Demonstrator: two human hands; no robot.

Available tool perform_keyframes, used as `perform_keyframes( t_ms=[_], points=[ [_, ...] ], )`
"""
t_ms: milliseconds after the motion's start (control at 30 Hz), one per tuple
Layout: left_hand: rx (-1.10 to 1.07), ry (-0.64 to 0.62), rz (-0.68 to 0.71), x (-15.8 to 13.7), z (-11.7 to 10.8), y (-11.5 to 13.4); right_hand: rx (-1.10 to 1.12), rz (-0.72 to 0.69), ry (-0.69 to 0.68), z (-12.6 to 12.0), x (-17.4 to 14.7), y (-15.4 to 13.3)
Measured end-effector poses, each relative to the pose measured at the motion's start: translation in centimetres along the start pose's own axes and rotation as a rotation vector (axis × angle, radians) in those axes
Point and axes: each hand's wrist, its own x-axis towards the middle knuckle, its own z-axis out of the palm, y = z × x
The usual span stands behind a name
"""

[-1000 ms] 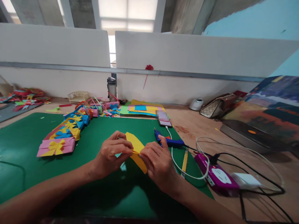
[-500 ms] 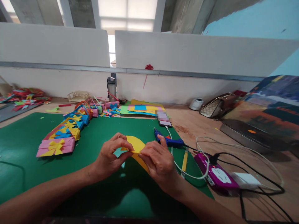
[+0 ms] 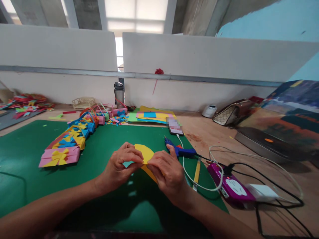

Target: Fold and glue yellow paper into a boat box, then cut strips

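A bent sheet of yellow paper is pinched between both hands above the green mat. My left hand grips its edge between thumb and fingers. Close beside it, my right hand pinches the same edge, and its fingers cover part of the sheet. Behind the right hand lies a blue hot glue gun, its nozzle pointing away to the left. A yellow cutter knife rests to the right of that hand.
Small paper bags with bows stand in a row at left. Coloured paper sheets and a phone lie at the back. A purple power strip with looping cables occupies the right. A bottle stands by the partition.
Both hands keep their pinch on the yellow paper. The fingertips have shifted slightly along its edge, and the sheet's curve has changed a little.
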Motion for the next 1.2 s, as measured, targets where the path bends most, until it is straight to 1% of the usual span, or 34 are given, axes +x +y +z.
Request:
perform_keyframes(
  t_ms=[167, 333, 400, 567, 767, 867, 1067, 1200],
  points=[
    [0.117, -0.067, 0.098, -0.1, -0.1, 0.0, 0.02, -0.004, -0.032, 0.2, -0.1, 0.0],
    [0.187, -0.118, 0.127, -0.2, -0.1, -0.1, 0.01, -0.011, -0.05, 0.2, -0.2, 0.2],
    [0.233, -0.106, 0.134, -0.1, -0.3, -0.1, 0.009, 0.007, -0.059, 0.1, -0.1, 0.3],
    [0.336, -0.021, 0.139, 0.1, -0.7, -0.7, 0.001, 0.067, -0.046, 0.0, 0.2, 0.9],
    [0.365, 0.021, 0.176, 0.0, -0.7, -1.5, -0.005, 0.055, -0.021, 0.2, 0.2, 1.1],
    [0.378, 0.005, 0.187, 0.0, -0.5, -1.5, -0.05, 0.018, -0.028, 0.3, 0.1, 1.0],
    [0.399, -0.022, 0.198, -0.2, 0.1, -1.0, -0.185, -0.119, -0.035, 0.5, -0.1, 0.5],
    [0.417, -0.039, 0.202, -0.4, 0.4, -0.8, -0.217, -0.163, -0.048, 0.6, -0.2, 0.2]
  ],
)
